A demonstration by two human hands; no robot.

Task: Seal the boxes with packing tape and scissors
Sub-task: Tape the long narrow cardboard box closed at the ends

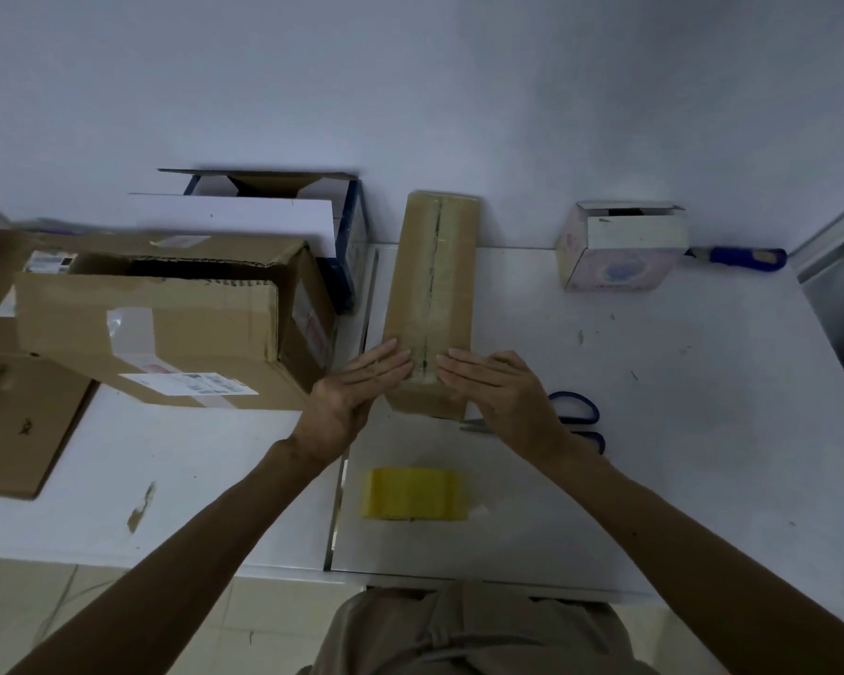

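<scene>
Long brown box (432, 289) at frame centre, long axis running bottom to top; left hand (356, 389), right hand (495, 389) flat, fingers straight, pressing near end.

Brightness: dim, with a cool blue-grey cast; the wall (410, 65) reads as flat grey.
Light source: out of view; soft and even, slightly brighter on the table (654, 382) at centre right.
Shadows: faint, soft-edged, darkest at the far right edge of the frame.
Glare: a mild sheen on the tape strip (433, 294) along the long box (405, 285).
Blur: smeared at the left edge at mid height; the forearms (166, 552) at the bottom look soft.
Distortion: wide-angle bending; the table edges splay toward the lower corners.
</scene>
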